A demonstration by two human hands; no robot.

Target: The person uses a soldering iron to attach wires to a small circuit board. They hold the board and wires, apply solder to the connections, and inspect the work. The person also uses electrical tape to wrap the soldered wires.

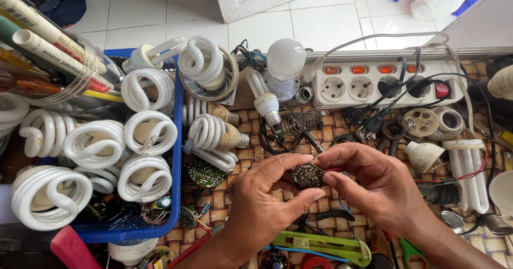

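Green and studded with tiny diodes, the round circuit board (307, 176) sits at frame centre, pinched at its rim by my left hand (262, 205) and right hand (374, 186) so its face stays visible above the woven mat (219, 202), right of the blue basket (178, 140) of spiral bulbs (144, 178).

1. One view only: a head-worn camera, looking almost straight down on the woven mat (251, 154) of a cluttered workbench.
2. It faces away from the wearer; the tiled floor (315, 25) shows beyond the far edge.
3. Range is close: left hand (267, 199) and right hand (374, 186) fill the lower centre.
4. No second view overlaps.
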